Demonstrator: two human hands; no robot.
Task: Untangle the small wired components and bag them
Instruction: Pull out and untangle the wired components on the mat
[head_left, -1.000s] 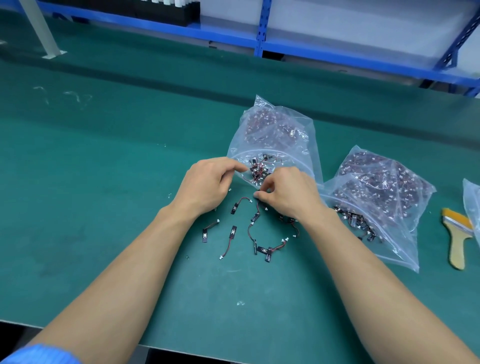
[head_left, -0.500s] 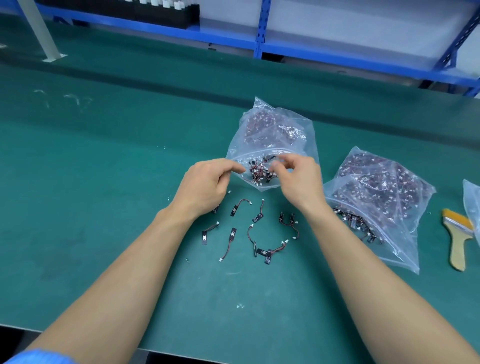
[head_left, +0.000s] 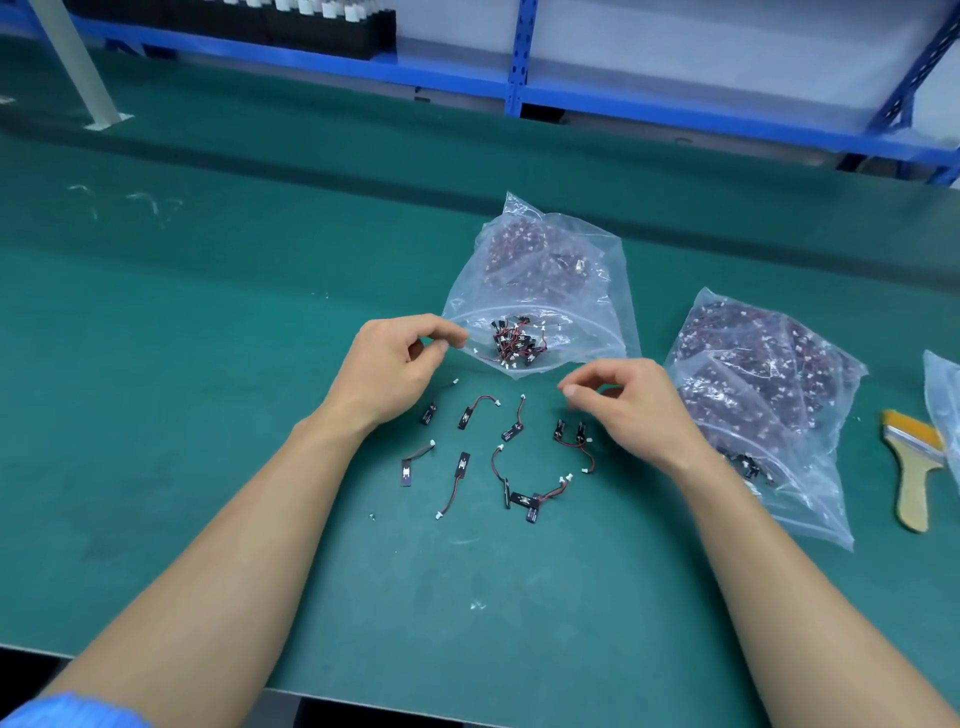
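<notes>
A clear zip bag (head_left: 540, 280) lies on the green mat with its mouth toward me, a tangle of small wired components (head_left: 514, 343) just inside it. My left hand (head_left: 395, 364) pinches the left edge of the bag's mouth. Several loose wired components (head_left: 480, 405) are spread on the mat below the bag. My right hand (head_left: 628, 405) hovers over their right side, apart from the bag. Its thumb and forefinger are curled together, and nothing shows between them.
A second full bag (head_left: 769, 395) lies to the right, and a third bag's edge (head_left: 943, 405) shows at the frame's right side. A yellow-bristled brush (head_left: 911, 467) lies between them. Blue shelving (head_left: 519, 67) runs along the back. The table's front edge is near my elbows.
My right hand lifted a component from the mat to the bag's mouth, then drew back down and right, empty. My left hand kept its pinch on the bag's edge.
</notes>
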